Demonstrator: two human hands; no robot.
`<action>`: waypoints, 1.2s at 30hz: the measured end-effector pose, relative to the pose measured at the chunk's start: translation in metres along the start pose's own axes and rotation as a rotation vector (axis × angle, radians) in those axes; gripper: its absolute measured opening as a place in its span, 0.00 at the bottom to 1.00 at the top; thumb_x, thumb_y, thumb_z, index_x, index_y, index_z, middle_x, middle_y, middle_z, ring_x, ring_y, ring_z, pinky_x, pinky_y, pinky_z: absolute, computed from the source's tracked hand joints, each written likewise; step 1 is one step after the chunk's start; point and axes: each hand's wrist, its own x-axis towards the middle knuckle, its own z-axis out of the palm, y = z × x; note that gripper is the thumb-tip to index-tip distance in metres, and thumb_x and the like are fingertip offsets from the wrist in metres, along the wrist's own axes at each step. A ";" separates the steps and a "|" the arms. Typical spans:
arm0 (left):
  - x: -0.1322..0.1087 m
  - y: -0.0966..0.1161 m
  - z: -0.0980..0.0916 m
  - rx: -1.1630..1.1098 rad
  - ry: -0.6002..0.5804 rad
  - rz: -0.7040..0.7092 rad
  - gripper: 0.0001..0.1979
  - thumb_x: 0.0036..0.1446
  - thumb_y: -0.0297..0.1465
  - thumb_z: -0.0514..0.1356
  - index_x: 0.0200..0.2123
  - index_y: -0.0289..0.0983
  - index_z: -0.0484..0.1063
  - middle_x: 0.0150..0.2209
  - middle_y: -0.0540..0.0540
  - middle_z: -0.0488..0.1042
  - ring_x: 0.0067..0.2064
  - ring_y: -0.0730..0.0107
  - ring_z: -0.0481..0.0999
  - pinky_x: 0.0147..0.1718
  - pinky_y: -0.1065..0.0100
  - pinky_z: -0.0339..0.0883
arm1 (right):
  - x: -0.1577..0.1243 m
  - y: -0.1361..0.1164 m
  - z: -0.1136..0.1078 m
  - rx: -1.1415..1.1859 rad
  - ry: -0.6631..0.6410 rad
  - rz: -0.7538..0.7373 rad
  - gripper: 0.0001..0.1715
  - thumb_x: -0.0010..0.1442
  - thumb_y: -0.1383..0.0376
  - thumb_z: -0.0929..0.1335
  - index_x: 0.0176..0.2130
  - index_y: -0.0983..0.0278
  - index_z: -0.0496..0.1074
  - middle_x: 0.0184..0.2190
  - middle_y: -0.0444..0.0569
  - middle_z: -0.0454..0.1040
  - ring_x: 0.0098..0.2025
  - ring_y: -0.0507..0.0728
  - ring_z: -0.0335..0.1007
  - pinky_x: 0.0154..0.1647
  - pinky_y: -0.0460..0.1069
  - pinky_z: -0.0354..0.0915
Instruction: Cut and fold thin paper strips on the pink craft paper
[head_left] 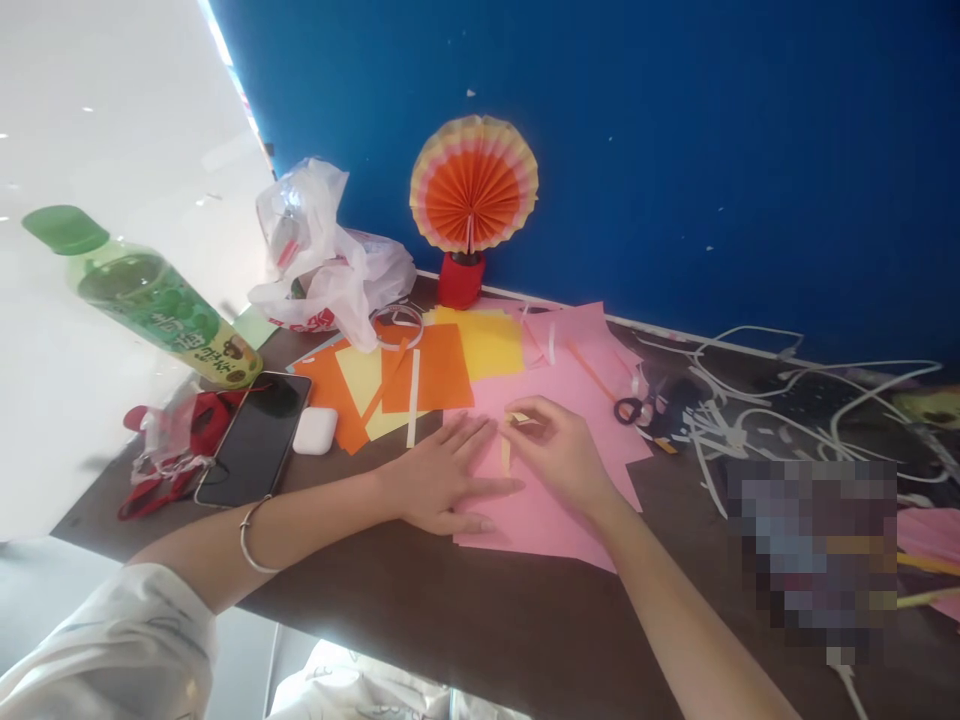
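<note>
My left hand (442, 480) lies flat with fingers spread on a pink paper sheet (547, 400) on the dark table (450, 600). My right hand (559, 450) pinches a narrow yellow paper strip (506, 452) at its top end, right beside the left fingertips, over the same pink sheet. A bracelet sits on my left wrist.
Orange and yellow sheets (420, 375) lie behind the hands. A phone (255, 440), an earbud case (316, 431), a green bottle (150, 295) and a plastic bag (330, 260) are at the left. A paper fan (474, 185) stands at the blue wall. Scissors (634, 408) and white paper trimmings (750, 400) lie at the right.
</note>
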 end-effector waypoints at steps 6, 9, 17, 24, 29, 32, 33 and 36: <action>0.000 0.001 0.000 -0.011 0.002 -0.025 0.29 0.56 0.51 0.47 0.60 0.50 0.52 0.66 0.42 0.35 0.64 0.38 0.35 0.56 0.39 0.38 | 0.009 0.004 0.009 -0.019 -0.052 0.014 0.06 0.52 0.63 0.67 0.31 0.64 0.70 0.32 0.50 0.74 0.34 0.55 0.72 0.36 0.51 0.70; 0.000 0.001 0.000 -0.019 -0.004 -0.042 0.29 0.56 0.51 0.47 0.60 0.51 0.52 0.66 0.43 0.34 0.64 0.38 0.34 0.56 0.40 0.39 | 0.009 0.004 0.011 -0.019 -0.053 0.013 0.05 0.52 0.64 0.67 0.30 0.63 0.70 0.31 0.49 0.74 0.33 0.55 0.71 0.35 0.51 0.70; 0.001 0.001 -0.002 -0.025 -0.017 -0.055 0.30 0.55 0.52 0.47 0.59 0.50 0.54 0.66 0.43 0.36 0.64 0.39 0.35 0.56 0.40 0.38 | 0.008 0.005 0.014 -0.031 -0.013 -0.027 0.06 0.53 0.62 0.66 0.29 0.62 0.70 0.30 0.48 0.74 0.32 0.55 0.71 0.34 0.50 0.70; 0.001 0.000 -0.001 -0.038 0.011 -0.050 0.30 0.55 0.52 0.47 0.59 0.51 0.54 0.65 0.41 0.36 0.63 0.36 0.35 0.55 0.38 0.39 | 0.006 -0.004 0.009 -0.062 0.002 -0.028 0.05 0.53 0.63 0.66 0.29 0.62 0.69 0.30 0.48 0.74 0.32 0.55 0.71 0.35 0.50 0.70; 0.000 0.001 0.002 0.028 0.049 -0.043 0.30 0.54 0.53 0.47 0.59 0.51 0.55 0.64 0.42 0.44 0.63 0.38 0.39 0.55 0.38 0.38 | 0.000 -0.011 -0.003 -0.097 -0.045 -0.058 0.07 0.53 0.61 0.66 0.32 0.61 0.70 0.32 0.48 0.74 0.33 0.56 0.72 0.34 0.51 0.70; -0.001 0.002 0.002 0.074 0.045 -0.003 0.30 0.57 0.51 0.44 0.60 0.46 0.54 0.63 0.40 0.50 0.64 0.46 0.45 0.57 0.42 0.36 | -0.012 -0.009 -0.010 -0.118 -0.035 -0.071 0.08 0.54 0.60 0.67 0.33 0.61 0.70 0.32 0.49 0.74 0.34 0.56 0.72 0.35 0.50 0.71; -0.001 0.003 0.003 0.081 0.041 0.014 0.31 0.57 0.50 0.43 0.60 0.44 0.53 0.62 0.38 0.51 0.63 0.49 0.47 0.58 0.44 0.37 | -0.017 -0.007 -0.011 -0.123 -0.021 -0.075 0.08 0.53 0.60 0.67 0.33 0.61 0.70 0.32 0.49 0.74 0.34 0.56 0.72 0.35 0.50 0.71; 0.000 0.004 0.003 0.090 0.047 0.045 0.34 0.56 0.52 0.43 0.60 0.38 0.53 0.61 0.34 0.52 0.62 0.50 0.51 0.58 0.49 0.42 | -0.034 0.000 -0.015 -0.111 0.061 -0.088 0.07 0.53 0.60 0.68 0.32 0.61 0.70 0.30 0.48 0.74 0.33 0.56 0.71 0.36 0.50 0.71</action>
